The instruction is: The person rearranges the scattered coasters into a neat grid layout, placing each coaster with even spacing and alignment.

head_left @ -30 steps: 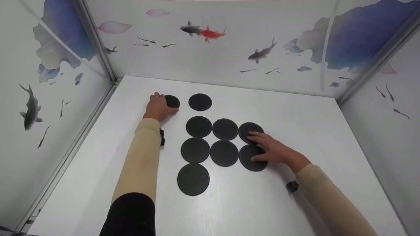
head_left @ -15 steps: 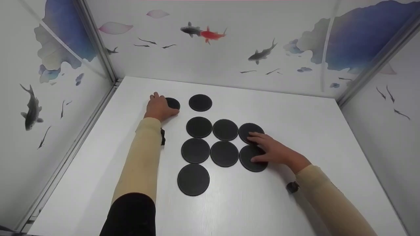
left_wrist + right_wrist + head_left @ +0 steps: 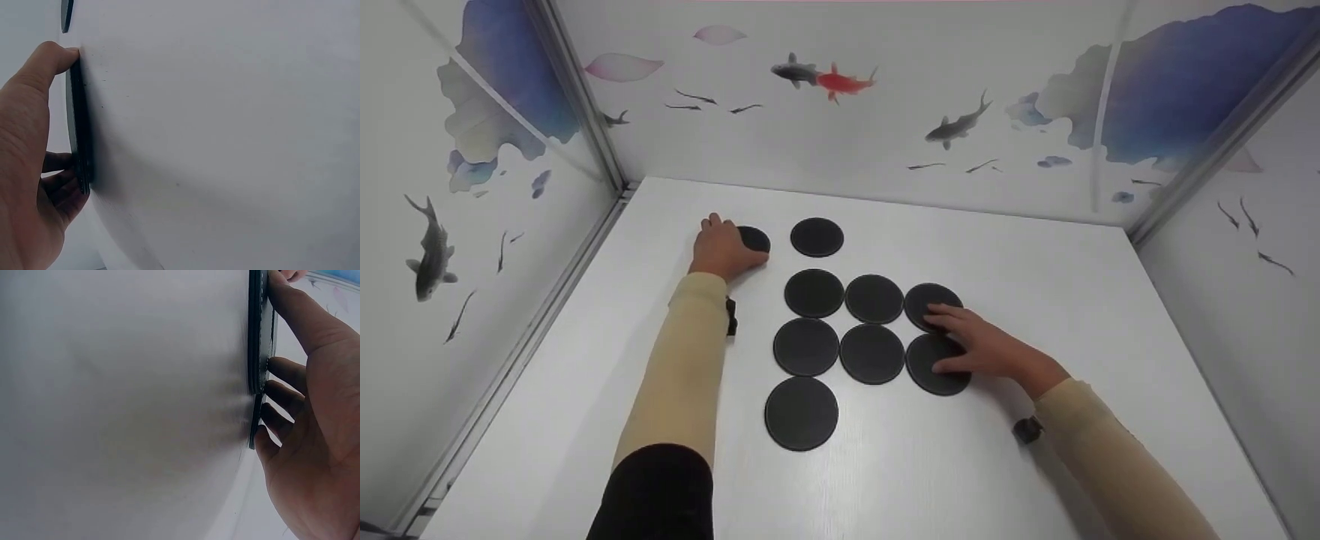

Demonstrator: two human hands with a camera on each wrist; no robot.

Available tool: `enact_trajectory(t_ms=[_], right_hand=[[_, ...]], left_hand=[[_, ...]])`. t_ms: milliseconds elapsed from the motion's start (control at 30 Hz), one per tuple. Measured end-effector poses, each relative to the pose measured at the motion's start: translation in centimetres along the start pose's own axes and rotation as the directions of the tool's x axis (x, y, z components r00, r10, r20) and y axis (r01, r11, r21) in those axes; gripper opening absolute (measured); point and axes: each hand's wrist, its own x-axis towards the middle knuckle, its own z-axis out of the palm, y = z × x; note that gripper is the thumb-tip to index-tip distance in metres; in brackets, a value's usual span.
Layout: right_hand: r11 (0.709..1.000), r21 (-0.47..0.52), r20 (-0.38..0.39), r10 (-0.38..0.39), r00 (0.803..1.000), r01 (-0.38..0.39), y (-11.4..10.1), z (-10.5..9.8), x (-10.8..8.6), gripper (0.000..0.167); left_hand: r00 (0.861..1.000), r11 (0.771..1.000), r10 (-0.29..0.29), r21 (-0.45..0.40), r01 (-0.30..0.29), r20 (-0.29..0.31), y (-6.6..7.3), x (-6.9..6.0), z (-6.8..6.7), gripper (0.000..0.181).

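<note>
At the far left of the table, my left hand [image 3: 723, 249] grips a round black coaster [image 3: 754, 239]. Thumb and fingers sit at opposite edges of this coaster [image 3: 79, 121] in the left wrist view; it lies at or very near the tabletop. My right hand [image 3: 991, 343] rests with spread fingers over two coasters at the right of the group, the upper one [image 3: 924, 300] and the lower one [image 3: 934, 375]. Stitching shows along a coaster's edge [image 3: 259, 337] in the right wrist view. A separate coaster [image 3: 817, 237] lies right of my left hand.
Several more black coasters, such as the middle one [image 3: 872, 354], lie in touching rows, with one coaster [image 3: 801, 413] at the near end. The white table [image 3: 1035, 262] is enclosed by printed wall panels [image 3: 877, 142] at the back and both sides.
The far edge of the coaster in my left hand sits slightly lower in the head view. Both hands and the other coasters stay in place.
</note>
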Motion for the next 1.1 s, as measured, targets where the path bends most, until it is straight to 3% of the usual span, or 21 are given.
enact_trajectory(t_ms=[200,500,933,1100], right_hand=[[1.000,0.000,-0.007,0.003,1.000,-0.003,-0.2,0.0,0.0,0.093],[1.000,-0.004,0.003,0.002,1.000,-0.002,0.0,0.0,0.0,0.094],[1.000,-0.001,-0.002,0.009,1.000,-0.009,0.0,0.0,-0.1,0.095],[1.000,0.002,-0.006,0.003,1.000,-0.003,0.0,0.1,-0.1,0.094]], left_hand=[[1.000,0.999,0.027,-0.022,-0.027,0.016,-0.6,0.2,0.2,0.107],[0.996,0.994,0.088,-0.065,-0.087,0.011,-0.2,-1.1,-0.3,0.104],[0.986,0.985,0.169,-0.047,-0.168,0.007,1.6,-2.3,-0.6,0.107],[0.973,0.973,0.229,-0.040,-0.228,0.016,2.7,-3.3,-0.8,0.107]])
